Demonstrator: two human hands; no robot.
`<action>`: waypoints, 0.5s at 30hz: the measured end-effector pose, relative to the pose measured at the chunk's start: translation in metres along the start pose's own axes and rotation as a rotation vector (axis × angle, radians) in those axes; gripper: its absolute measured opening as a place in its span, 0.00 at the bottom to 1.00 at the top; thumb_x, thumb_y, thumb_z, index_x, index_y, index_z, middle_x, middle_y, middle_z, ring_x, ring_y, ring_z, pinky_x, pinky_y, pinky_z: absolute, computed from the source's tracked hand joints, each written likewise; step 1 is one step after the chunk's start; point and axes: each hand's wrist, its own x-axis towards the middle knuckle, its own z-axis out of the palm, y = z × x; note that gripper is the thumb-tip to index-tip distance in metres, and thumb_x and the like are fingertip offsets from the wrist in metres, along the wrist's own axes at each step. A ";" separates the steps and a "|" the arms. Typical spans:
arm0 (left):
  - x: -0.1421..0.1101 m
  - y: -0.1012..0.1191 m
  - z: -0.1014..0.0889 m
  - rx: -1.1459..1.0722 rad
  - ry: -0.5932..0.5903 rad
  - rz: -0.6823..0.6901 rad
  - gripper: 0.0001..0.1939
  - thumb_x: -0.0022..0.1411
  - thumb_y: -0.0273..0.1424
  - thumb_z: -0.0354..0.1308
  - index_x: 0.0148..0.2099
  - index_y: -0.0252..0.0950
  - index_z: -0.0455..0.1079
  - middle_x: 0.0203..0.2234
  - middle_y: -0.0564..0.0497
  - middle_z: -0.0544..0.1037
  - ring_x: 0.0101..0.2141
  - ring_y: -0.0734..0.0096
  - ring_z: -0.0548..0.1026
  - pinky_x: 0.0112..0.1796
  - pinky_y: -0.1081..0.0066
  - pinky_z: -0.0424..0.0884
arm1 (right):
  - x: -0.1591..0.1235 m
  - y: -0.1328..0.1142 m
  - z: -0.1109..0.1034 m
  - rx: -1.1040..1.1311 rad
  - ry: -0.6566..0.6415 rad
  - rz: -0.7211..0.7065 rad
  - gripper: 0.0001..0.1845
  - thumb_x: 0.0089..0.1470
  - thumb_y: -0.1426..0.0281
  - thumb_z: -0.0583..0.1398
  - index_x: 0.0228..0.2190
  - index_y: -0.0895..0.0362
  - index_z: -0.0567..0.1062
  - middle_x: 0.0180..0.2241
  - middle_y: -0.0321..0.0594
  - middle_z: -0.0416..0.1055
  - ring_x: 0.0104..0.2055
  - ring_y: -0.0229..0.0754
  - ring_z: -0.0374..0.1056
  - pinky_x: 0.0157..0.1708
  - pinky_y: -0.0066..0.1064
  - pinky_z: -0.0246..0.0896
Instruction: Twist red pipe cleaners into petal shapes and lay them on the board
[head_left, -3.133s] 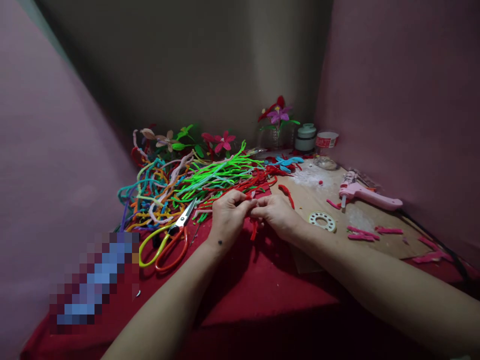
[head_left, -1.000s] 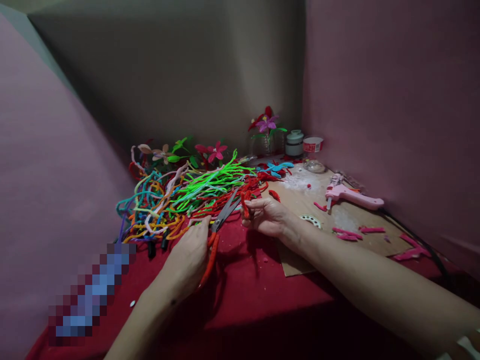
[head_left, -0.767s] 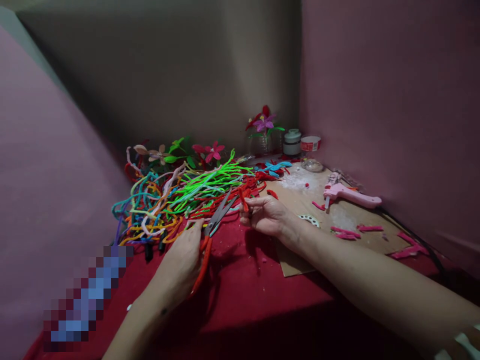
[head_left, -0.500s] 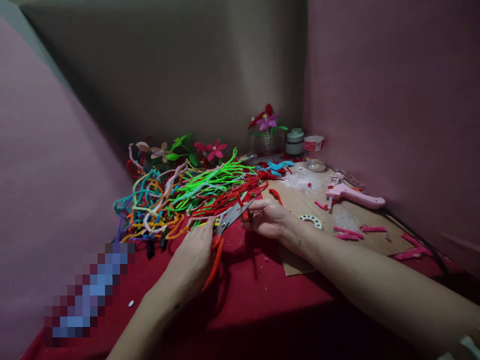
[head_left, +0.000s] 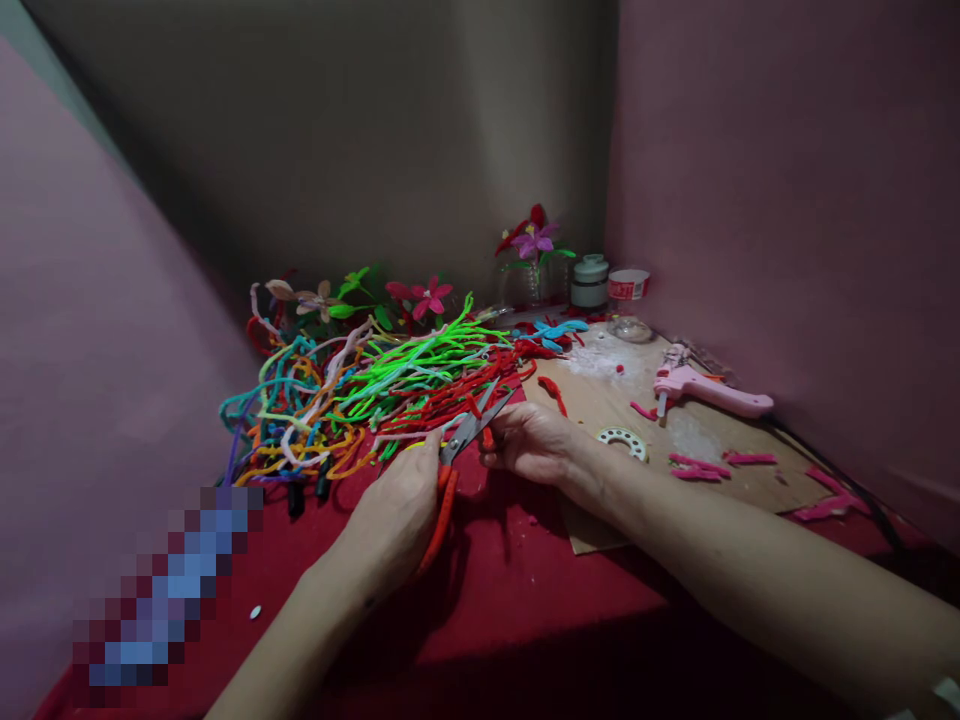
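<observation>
My left hand (head_left: 396, 508) grips the scissors (head_left: 459, 450) by their red and yellow handles, blades pointing up and right. My right hand (head_left: 534, 442) pinches a short red pipe cleaner piece (head_left: 487, 438) right at the blades. Just behind both hands lies a big tangled pile of pipe cleaners (head_left: 360, 390) in green, red, orange, teal and pink.
A cardboard sheet (head_left: 720, 440) on the red cloth (head_left: 525, 590) carries a pink glue gun (head_left: 705, 390), a white ring (head_left: 622, 440) and pink scraps (head_left: 697, 468). Pipe-cleaner flowers (head_left: 424, 295), a vase (head_left: 534, 250) and small jars (head_left: 590, 282) stand by the back wall. Walls close in left and right.
My left hand left the red piece, picked up the scissors from the cloth and brought the blades to the piece held in my right hand.
</observation>
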 end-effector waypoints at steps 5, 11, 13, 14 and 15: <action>0.004 -0.007 0.008 -0.102 0.040 -0.015 0.25 0.58 0.28 0.42 0.59 0.34 0.54 0.46 0.41 0.71 0.46 0.60 0.69 0.45 0.60 0.66 | 0.000 0.001 0.002 -0.017 0.026 -0.004 0.09 0.41 0.82 0.52 0.19 0.61 0.69 0.15 0.36 0.64 0.19 0.34 0.57 0.26 0.31 0.52; 0.001 0.001 -0.001 0.026 -0.020 -0.017 0.26 0.58 0.25 0.42 0.59 0.33 0.53 0.46 0.40 0.71 0.46 0.62 0.70 0.45 0.62 0.67 | -0.002 0.003 0.002 -0.021 0.005 -0.010 0.06 0.38 0.81 0.54 0.19 0.60 0.68 0.16 0.36 0.65 0.21 0.34 0.58 0.27 0.30 0.53; 0.001 0.006 -0.006 0.104 -0.062 -0.047 0.24 0.58 0.24 0.42 0.58 0.33 0.55 0.44 0.40 0.72 0.44 0.62 0.71 0.42 0.65 0.68 | -0.001 0.004 0.002 -0.019 -0.014 -0.014 0.06 0.38 0.81 0.54 0.19 0.60 0.68 0.17 0.36 0.66 0.21 0.34 0.58 0.28 0.30 0.53; 0.002 0.008 -0.008 0.148 -0.079 -0.072 0.23 0.58 0.24 0.42 0.57 0.32 0.56 0.42 0.40 0.73 0.42 0.62 0.72 0.40 0.66 0.69 | -0.001 0.004 0.002 -0.021 -0.018 -0.012 0.06 0.38 0.81 0.54 0.20 0.60 0.68 0.17 0.36 0.66 0.22 0.34 0.58 0.28 0.30 0.53; 0.004 0.010 -0.009 0.189 -0.096 -0.098 0.22 0.58 0.24 0.41 0.56 0.32 0.57 0.40 0.39 0.73 0.41 0.62 0.73 0.38 0.66 0.69 | -0.001 0.004 0.002 -0.023 -0.015 -0.011 0.07 0.38 0.82 0.54 0.20 0.60 0.68 0.17 0.36 0.66 0.22 0.34 0.58 0.27 0.30 0.53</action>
